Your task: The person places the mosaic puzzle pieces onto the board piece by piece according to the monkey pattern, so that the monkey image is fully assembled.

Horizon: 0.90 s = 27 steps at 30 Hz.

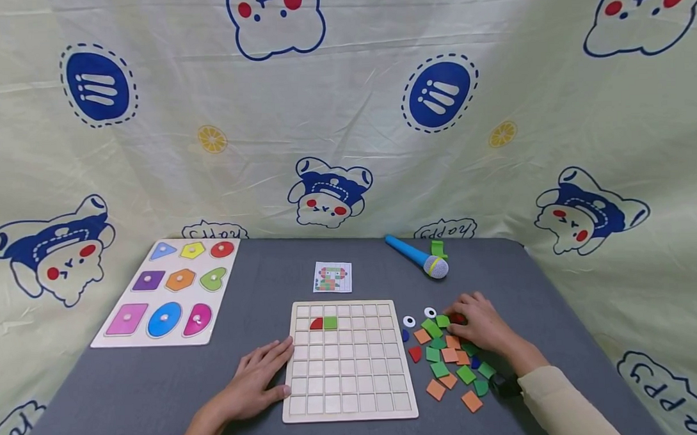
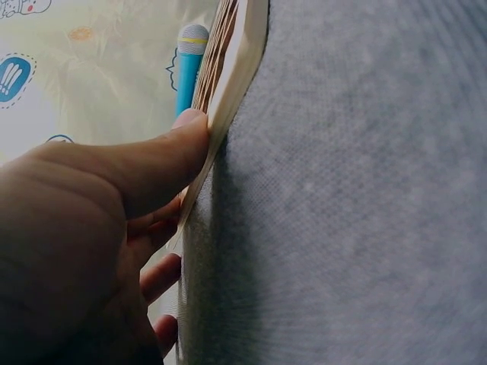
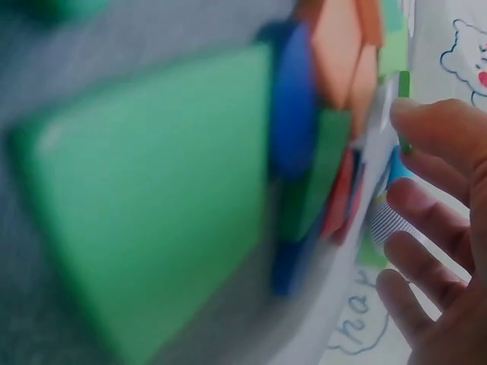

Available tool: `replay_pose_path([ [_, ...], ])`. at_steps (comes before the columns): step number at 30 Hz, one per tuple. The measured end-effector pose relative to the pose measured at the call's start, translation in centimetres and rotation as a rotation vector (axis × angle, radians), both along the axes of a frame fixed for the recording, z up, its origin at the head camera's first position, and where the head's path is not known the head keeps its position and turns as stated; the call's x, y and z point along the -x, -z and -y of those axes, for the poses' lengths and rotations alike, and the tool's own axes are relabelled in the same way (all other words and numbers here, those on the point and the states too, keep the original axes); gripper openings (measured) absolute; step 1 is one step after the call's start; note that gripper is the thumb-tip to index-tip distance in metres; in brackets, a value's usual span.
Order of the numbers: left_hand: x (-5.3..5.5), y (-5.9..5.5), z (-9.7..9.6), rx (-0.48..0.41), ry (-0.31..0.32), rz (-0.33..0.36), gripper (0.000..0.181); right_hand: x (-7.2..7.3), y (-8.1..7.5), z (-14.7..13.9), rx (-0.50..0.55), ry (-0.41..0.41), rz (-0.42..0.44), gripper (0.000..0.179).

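Observation:
My left hand (image 1: 253,382) rests along the left edge of a pale wooden grid board (image 1: 351,416), fingers extended. In the left wrist view, the thumb (image 2: 171,152) touches the board's rim (image 2: 236,84). A red quarter-round tile (image 1: 316,324) and a green square tile (image 1: 330,322) sit side by side in the board's second row. My right hand (image 1: 483,325) is at the far side of a loose pile of tiles, pinching a green tile (image 3: 405,85) between thumb and index finger, seen edge-on in the right wrist view. A red piece (image 1: 458,318) shows beneath the fingers.
Orange tiles (image 1: 449,355), green, blue and red ones lie scattered right of the board, with white rings (image 1: 409,321) nearby. A pattern card (image 1: 332,277) lies behind the board. A blue microphone (image 1: 408,248) is at the back right, a shape puzzle board (image 1: 175,292) at the left.

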State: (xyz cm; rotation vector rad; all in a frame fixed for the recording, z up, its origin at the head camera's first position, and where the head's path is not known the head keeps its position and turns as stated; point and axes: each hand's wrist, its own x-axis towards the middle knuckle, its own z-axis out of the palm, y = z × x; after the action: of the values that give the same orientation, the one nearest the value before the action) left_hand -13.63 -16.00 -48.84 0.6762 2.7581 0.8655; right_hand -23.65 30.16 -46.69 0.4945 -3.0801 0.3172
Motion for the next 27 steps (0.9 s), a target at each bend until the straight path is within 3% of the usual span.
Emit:
replay_pose_path([
  [8, 0.1, 0.0, 0.0, -0.006, 0.004, -0.002, 0.07, -0.9, -1.2, 2.2, 0.022, -0.098, -0.169, 0.024],
  [17, 0.0, 0.0, 0.0, -0.015, 0.013, -0.03, 0.07, -1.1, -1.7, 7.7, 0.082, -0.236, -0.239, 0.026],
  [21, 0.0, 0.0, 0.1, -0.015, 0.008, -0.02, 0.07, -1.0, -1.4, 10.7, 0.099, -0.268, -0.223, 0.025],
  [27, 0.0, 0.1, 0.1, -0.015, 0.006, -0.016, 0.07, -0.5, -1.0, 14.8, 0.087, -0.251, -0.13, 0.023],
])
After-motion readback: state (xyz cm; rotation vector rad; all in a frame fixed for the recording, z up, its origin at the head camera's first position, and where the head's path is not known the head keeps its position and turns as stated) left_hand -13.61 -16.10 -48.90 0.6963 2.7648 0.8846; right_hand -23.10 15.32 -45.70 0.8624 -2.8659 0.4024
